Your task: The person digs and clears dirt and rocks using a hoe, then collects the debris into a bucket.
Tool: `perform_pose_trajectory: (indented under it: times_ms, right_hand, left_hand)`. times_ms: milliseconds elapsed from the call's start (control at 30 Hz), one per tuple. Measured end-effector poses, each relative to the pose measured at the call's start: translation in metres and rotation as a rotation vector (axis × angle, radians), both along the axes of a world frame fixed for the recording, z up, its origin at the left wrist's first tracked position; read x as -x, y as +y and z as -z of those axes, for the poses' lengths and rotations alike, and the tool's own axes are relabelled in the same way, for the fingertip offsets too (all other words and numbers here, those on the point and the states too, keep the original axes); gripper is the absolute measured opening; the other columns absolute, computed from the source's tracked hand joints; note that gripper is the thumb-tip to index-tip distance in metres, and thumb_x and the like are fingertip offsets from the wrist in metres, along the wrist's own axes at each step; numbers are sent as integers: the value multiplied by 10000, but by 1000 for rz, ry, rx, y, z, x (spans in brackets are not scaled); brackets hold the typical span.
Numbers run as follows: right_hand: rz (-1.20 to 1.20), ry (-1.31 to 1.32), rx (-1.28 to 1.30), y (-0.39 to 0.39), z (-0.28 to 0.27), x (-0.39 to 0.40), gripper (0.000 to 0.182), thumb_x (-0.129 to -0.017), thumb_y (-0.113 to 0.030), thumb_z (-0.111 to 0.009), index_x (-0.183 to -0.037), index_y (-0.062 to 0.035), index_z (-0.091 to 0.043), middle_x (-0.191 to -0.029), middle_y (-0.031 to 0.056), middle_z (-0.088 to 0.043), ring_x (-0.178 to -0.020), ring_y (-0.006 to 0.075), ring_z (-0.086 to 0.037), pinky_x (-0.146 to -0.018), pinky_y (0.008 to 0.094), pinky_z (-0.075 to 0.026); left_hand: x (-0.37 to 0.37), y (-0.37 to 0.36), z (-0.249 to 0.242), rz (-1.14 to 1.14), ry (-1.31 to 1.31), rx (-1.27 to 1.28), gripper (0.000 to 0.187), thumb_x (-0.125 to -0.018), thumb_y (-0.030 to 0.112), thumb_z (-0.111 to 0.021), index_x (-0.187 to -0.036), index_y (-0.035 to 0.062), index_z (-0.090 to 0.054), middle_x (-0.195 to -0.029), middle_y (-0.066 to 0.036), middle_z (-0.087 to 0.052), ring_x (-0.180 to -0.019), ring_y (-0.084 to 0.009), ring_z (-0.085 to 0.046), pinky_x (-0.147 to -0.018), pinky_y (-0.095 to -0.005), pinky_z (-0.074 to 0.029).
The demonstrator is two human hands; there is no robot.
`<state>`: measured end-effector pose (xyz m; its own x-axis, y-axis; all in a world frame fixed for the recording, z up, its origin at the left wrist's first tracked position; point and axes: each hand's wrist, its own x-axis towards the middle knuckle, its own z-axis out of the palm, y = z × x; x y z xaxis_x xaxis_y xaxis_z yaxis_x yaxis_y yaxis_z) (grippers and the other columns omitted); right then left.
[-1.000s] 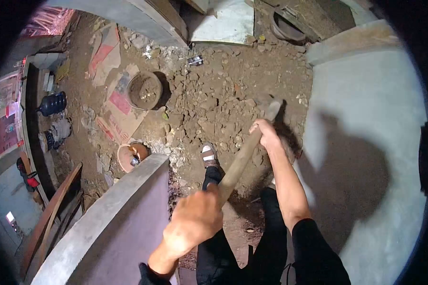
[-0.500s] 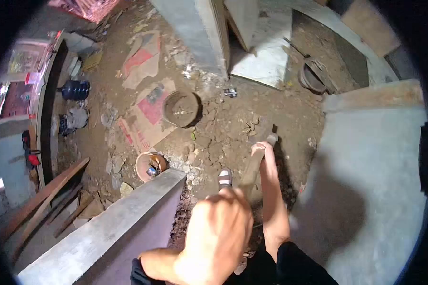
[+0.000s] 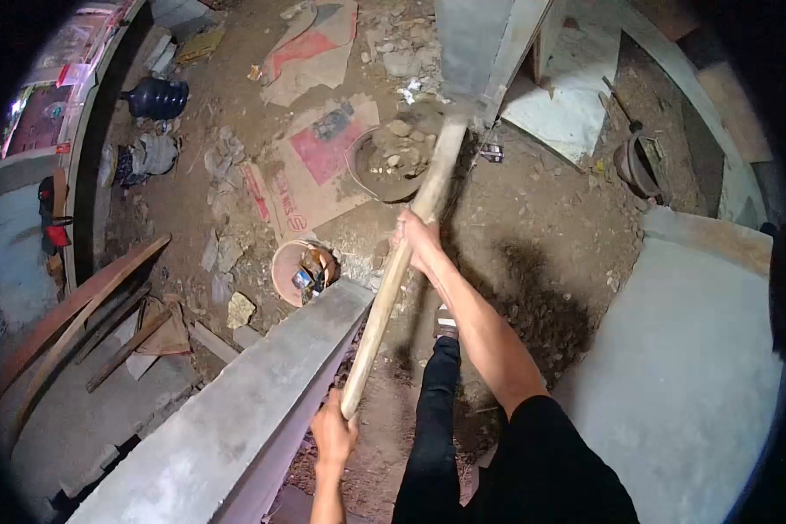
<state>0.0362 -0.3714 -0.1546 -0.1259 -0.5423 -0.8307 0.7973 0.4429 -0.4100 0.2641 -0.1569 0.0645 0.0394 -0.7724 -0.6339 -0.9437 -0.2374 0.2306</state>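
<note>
both hands gripping a long wooden-handled digging tool, its head out over a pan of rubble

the right hand point(image 3: 417, 242) is wrapped round the mid-shaft of the wooden handle point(image 3: 393, 279) and the left hand point(image 3: 333, 434) is closed on its butt end; the tool's far end lies toward 12 o'clock, at the round pan of stones point(image 3: 391, 163). tipping cleanly likely calls for a steady shaft and wide-set hands. a concrete wall point(image 3: 262, 384) crowds the handle at 7 o'clock; an orange bowl point(image 3: 299, 272) sits at 10 o'clock, near the printed cardboard point(image 3: 310, 166).
</note>
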Motion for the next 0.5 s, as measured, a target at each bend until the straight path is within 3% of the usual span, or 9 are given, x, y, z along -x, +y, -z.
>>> perform_pose_trajectory:
  times_ms: [67, 133, 167, 200, 267, 333, 400, 500]
  right_hand:
    - [-51, 79, 85, 4, 35, -13, 198, -919, -51, -578, -1055, -16, -439, -699, 69, -538, -513, 145, -516, -416, 312, -459]
    - [-44, 21, 102, 7, 34, -18, 132, -912, -124, -584, -932, -46, -479, -677, 38, -479, -490, 142, -462, -446, 304, -437]
    - [-100, 125, 36, 10, 28, -12, 111, -903, -107, -593, -927, -36, -510, -673, 39, -503, -502, 141, -479, -437, 302, -431]
    - [-11, 258, 104, 13, 5, -5, 109, -895, -87, -589, -960, -26, -526, -643, 36, -510, -514, 140, -499, -422, 299, -420]
    - [-142, 324, 67, 29, 13, 21, 282, -884, -67, -622, -1106, -10, -457, -711, 59, -546, -538, 137, -524, -435, 309, -440]
    - [49, 392, 117, 54, 13, 45, 389, -853, -94, -659, -1178, 3, -468, -766, 70, -577, -565, 136, -547, -453, 299, -452]
    - [52, 517, -56, 84, -10, 88, 427, -852, -87, -661, -1215, 9, -458, -772, 74, -578, -574, 138, -557, -455, 303, -454]
    - [62, 588, -138, 149, 6, 169, 500, -837, -77, -679, -1274, 19, -456, -870, 124, -617, -627, 159, -594, -488, 324, -498]
  left_hand:
    - [-9, 25, 54, -13, 3, 71, 384, -732, 55, -684, -1086, 50, -535, -763, -248, -623, -749, -471, -605, -698, -504, -480]
    - [-12, 41, 93, -53, 95, 143, 373, -726, 64, -700, -1056, 63, -526, -793, -242, -624, -772, -453, -616, -671, -522, -479]
    - [-10, 46, 102, -43, 106, 123, 373, -726, 64, -700, -1056, 63, -526, -793, -242, -624, -772, -453, -616, -671, -522, -479]
    - [-2, 45, 108, -42, 76, 77, 349, -731, 73, -705, -1042, 63, -546, -794, -238, -631, -773, -449, -624, -675, -514, -487]
    - [13, 50, 113, 6, 80, 3, 326, -737, 82, -710, -1028, 62, -566, -796, -234, -638, -774, -444, -631, -680, -506, -496]
    - [36, 53, 107, -65, 175, -134, 267, -752, 97, -709, -1000, 49, -622, -810, -228, -660, -792, -421, -658, -703, -477, -517]
    - [66, 67, 107, -87, 248, -215, 270, -750, 107, -711, -1011, 51, -674, -855, -214, -685, -838, -374, -688, -733, -436, -535]
    - [118, 116, 117, -26, 466, -277, 306, -750, 100, -698, -1049, 46, -665, -880, -228, -683, -866, -384, -681, -741, -435, -536]
